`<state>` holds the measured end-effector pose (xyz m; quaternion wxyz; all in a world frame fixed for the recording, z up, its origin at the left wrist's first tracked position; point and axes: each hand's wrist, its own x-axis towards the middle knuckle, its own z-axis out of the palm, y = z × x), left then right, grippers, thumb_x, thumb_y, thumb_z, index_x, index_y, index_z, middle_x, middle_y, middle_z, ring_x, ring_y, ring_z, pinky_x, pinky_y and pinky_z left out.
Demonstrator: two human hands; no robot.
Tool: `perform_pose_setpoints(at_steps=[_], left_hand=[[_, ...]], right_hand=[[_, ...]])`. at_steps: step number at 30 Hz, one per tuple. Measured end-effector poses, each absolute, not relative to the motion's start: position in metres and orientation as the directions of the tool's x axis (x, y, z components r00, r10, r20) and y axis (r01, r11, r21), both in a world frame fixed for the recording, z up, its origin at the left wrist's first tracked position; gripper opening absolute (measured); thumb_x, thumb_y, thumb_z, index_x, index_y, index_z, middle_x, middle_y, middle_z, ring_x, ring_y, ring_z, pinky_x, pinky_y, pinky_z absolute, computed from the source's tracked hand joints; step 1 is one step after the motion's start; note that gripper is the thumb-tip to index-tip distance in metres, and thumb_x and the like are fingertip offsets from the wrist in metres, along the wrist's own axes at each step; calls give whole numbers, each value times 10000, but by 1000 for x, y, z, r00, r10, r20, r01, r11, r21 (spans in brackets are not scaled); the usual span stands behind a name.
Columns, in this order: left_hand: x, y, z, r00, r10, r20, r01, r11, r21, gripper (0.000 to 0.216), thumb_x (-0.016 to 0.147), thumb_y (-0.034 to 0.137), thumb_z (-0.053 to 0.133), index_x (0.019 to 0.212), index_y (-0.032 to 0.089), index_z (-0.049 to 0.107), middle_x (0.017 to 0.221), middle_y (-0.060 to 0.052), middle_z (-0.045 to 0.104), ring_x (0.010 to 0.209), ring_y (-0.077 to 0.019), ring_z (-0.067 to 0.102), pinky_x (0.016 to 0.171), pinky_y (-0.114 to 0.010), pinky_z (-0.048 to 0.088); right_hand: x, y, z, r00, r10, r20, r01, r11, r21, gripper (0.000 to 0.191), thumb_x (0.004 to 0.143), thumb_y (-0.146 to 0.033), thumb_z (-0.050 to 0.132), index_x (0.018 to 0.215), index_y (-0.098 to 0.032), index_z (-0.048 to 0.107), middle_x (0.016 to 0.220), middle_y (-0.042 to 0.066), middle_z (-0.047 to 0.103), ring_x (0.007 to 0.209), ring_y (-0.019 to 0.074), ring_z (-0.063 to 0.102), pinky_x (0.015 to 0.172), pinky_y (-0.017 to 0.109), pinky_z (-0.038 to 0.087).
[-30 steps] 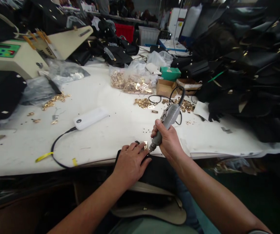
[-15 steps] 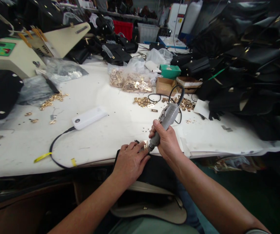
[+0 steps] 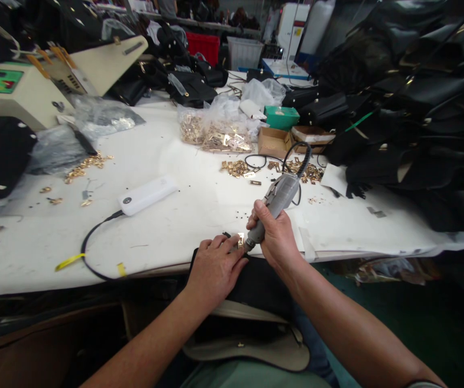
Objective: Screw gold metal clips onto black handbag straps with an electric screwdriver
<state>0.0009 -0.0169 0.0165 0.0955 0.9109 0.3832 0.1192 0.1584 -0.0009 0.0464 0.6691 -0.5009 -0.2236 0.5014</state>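
My right hand [image 3: 277,236] is closed round a grey electric screwdriver [image 3: 274,205], held tilted with its tip down on a small gold metal fitting [image 3: 240,238]. The fitting sits on a black bag [image 3: 256,280] at the near edge of the white table [image 3: 175,221]. My left hand [image 3: 215,269] lies on the bag with its fingers pressed down beside the fitting, steadying it. A black cord [image 3: 296,156] runs from the back of the screwdriver over the table.
A white power bank [image 3: 146,195] with a black cable lies mid-table. Loose gold fittings [image 3: 237,168] and a clear bag of them [image 3: 215,132] lie behind. Small cardboard boxes [image 3: 274,143], a cream machine [image 3: 33,86] at left, stacked black bags [image 3: 409,108] at right.
The screwdriver's body has tipped slightly; both hands stay at the fitting. The view has shifted a little.
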Motion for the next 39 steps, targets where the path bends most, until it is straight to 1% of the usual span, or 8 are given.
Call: perform_pose_setpoints(at_steps=[3,8,13,20,30,34,39], left_hand=[[1,-17,16,678,722,135,678,-686,265,255,968,356,594,1197,310,695,1358,-22,651,1160,-287,576,865,-481,485],[0,-17,18,679,722,132,676,-685,271,247,962,353,602,1185,308,697,1366,-25,645,1156,-285,576,861,-481,483],[0,-17,18,678,723,128,679,-684,268,240,951,350,620,1174,313,701,1369,-25,643,1156,-288,568,863,-468,472],[0,-17,19,681,724,106,676,-678,288,271,944,378,634,1204,315,682,1364,-14,647,1159,-285,565,863,-472,463],[-2,-17,18,682,720,128,663,-683,306,284,969,430,584,1204,302,681,1366,-25,645,1169,-288,559,880,-484,456],[-2,-16,17,676,726,131,669,-678,303,259,993,404,545,1186,312,692,1366,-6,648,1163,-281,567,880,-480,460],[-1,-16,15,678,719,150,668,-689,283,237,988,364,559,1168,319,705,1365,-20,648,1148,-276,580,864,-471,466]], right_hand=[[160,-1,46,402,892,-205,-443,-7,-897,424,730,-531,828,829,-192,593,609,-29,588,532,116,537,497,235,427],[161,-2,47,410,892,-190,-427,4,-904,392,764,-513,810,808,-190,593,616,-24,598,543,114,538,512,234,428],[158,-3,47,395,899,-190,-433,-1,-901,388,767,-515,804,804,-193,591,602,-30,588,525,114,526,494,235,420],[159,-5,42,401,899,-177,-397,-4,-918,367,787,-500,794,789,-186,604,607,-24,582,520,107,508,479,228,403],[163,-5,49,447,875,-188,-411,14,-912,396,761,-525,806,775,-190,596,616,-13,604,541,121,537,526,248,449],[163,-5,48,454,871,-186,-397,11,-918,394,762,-530,803,776,-193,599,608,-12,601,538,128,538,521,254,451],[163,-6,48,446,875,-188,-406,11,-914,391,756,-524,809,803,-194,605,610,-19,604,534,124,537,515,249,441]])
